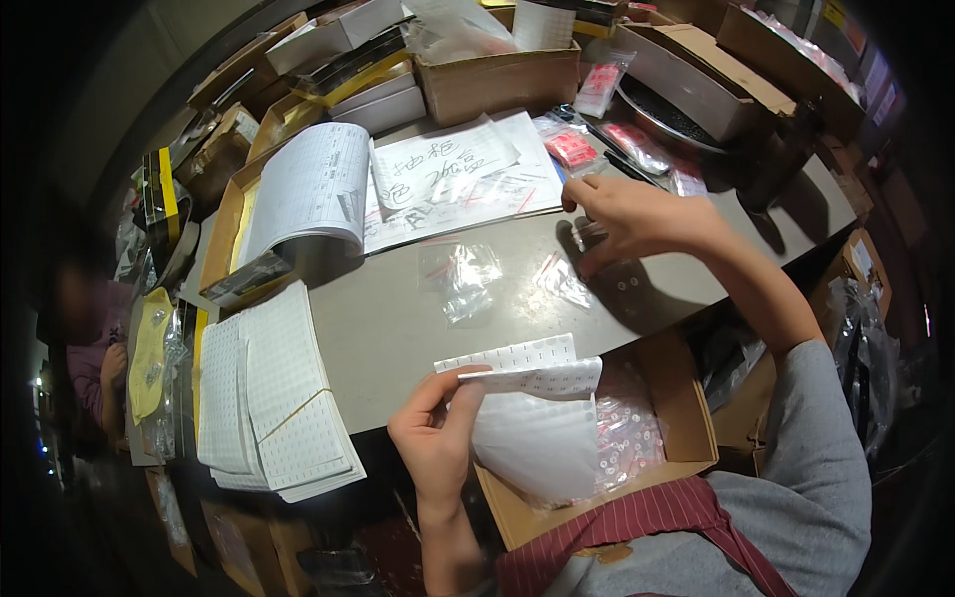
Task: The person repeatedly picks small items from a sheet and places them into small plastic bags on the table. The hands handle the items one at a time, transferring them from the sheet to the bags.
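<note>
My left hand pinches a folded sheet of small printed labels at its left edge, above the table's near side. The sheet's blank white backing hangs down over an open cardboard box. Inside that box lie clear bags with small round white pieces. Over the right part of the table, my right hand has its fingers curled around something small and shiny that I cannot make out. Below and left of it lie small clear zip bags and another clear bag.
At the left lies a stack of label sheets with a rubber band. Behind it an open notebook rests on a box, beside handwritten papers. Cardboard boxes line the back. Red-marked bags lie at the back right. Another person is at far left.
</note>
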The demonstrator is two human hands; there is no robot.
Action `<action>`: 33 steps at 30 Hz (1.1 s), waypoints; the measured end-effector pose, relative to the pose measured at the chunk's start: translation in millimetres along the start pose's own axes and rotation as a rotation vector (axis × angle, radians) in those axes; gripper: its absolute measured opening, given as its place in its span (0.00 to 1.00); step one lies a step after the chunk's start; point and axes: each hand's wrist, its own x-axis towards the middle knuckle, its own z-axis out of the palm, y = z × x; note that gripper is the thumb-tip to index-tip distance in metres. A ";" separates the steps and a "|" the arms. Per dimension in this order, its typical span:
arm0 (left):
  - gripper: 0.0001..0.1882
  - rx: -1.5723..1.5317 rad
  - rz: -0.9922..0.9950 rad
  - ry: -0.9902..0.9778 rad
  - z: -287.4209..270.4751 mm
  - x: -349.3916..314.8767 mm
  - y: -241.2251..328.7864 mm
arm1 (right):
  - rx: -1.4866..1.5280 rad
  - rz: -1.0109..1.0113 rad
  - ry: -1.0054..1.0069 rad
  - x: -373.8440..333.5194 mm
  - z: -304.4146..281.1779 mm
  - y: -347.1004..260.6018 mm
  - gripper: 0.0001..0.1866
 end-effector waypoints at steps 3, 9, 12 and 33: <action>0.08 -0.025 -0.013 -0.013 -3.6 -0.8 0.7 | 0.263 -0.078 0.098 -2.4 -7.4 15.7 0.15; 0.09 -0.068 0.037 -0.054 -12.7 -4.3 -3.2 | 0.528 -0.333 0.136 -30.2 44.3 46.4 0.21; 0.09 -0.100 0.079 -0.031 -22.8 -11.8 -8.8 | 0.502 -0.358 0.109 -45.8 57.5 27.2 0.24; 0.07 0.235 0.124 0.125 10.9 -18.5 -0.9 | 0.301 -0.542 0.234 -63.0 45.7 -79.7 0.32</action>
